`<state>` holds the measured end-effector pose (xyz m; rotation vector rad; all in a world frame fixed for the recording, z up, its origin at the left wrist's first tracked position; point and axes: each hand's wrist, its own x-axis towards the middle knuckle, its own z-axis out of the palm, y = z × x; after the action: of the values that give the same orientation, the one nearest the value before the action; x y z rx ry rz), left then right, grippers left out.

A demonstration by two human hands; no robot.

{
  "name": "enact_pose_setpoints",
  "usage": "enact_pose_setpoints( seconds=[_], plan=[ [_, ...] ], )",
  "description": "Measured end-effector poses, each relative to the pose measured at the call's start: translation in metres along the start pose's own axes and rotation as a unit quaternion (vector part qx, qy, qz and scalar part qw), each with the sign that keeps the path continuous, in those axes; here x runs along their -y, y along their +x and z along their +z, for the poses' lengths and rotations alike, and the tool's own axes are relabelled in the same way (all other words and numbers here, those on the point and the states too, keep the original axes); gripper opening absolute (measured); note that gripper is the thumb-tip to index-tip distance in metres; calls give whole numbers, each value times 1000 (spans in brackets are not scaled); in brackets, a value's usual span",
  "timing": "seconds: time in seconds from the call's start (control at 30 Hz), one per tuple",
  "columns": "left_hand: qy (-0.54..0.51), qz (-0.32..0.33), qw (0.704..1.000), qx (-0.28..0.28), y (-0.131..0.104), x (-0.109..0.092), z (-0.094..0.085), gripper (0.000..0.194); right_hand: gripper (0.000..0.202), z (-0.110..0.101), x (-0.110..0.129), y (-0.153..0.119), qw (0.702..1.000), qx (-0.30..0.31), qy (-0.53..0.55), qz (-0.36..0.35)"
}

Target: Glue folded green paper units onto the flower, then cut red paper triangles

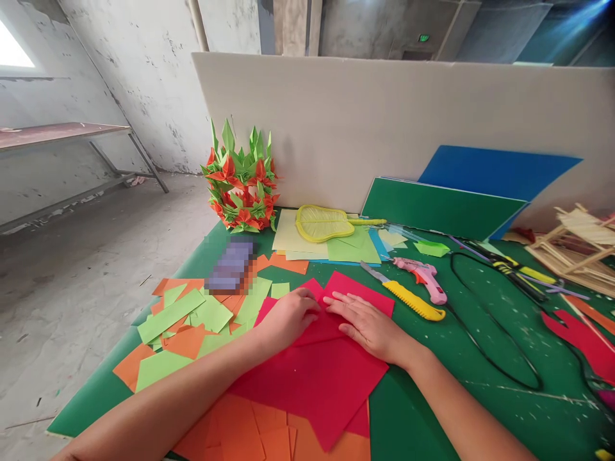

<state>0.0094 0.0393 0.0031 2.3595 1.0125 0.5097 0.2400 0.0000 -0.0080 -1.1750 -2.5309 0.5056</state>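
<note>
Red paper (312,378), lower ctr of frame: matte, bright, several overlapping sheets w/ sharp corners jutting out at odd angles; a straight edge ran crosswise near mid-pile. L hand (291,314) rested on it w/ fingers curled, couldn't tell if pinching; R hand (369,325) lay flat, fingers spread. Orange sheets (240,429) poked out beneath, btm ctr; green & orange scraps (173,317) crowded L side. Yellow cutter (414,299) sat close off upper R corner. Green tabletop (408,410) showed btm, betw. red pile & R forearm; its L edge slanted to lower left.
</note>
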Motion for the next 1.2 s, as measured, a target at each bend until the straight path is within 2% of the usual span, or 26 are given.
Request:
enact_pose_setpoints(
  seconds=[0.13,0.23,0.3,0.47,0.8,1.0,1.2],
  plan=[
    [-25,-30,999,24,0,0,-7,18,43,0,1,0,1000,-3,12,5],
    [-70,-89,993,28,0,-2,-14,24,43,-1,1,0,1000,-2,17,7],
    [-95,-105,989,38,-1,-2,-18,27,43,-2,2,0,1000,1,20,10],
    [-101,-112,986,69,-4,-2,-28,23,43,-3,3,0,1000,9,21,18],
    [-94,-93,983,130,-8,-3,-33,7,44,-3,3,0,1000,6,24,10],
    [-115,-124,972,161,-8,-4,-36,10,44,-4,5,1,1000,12,23,16],
    [-75,-103,979,156,-4,-9,-41,10,42,-4,5,0,1000,11,13,19]
  ],
)
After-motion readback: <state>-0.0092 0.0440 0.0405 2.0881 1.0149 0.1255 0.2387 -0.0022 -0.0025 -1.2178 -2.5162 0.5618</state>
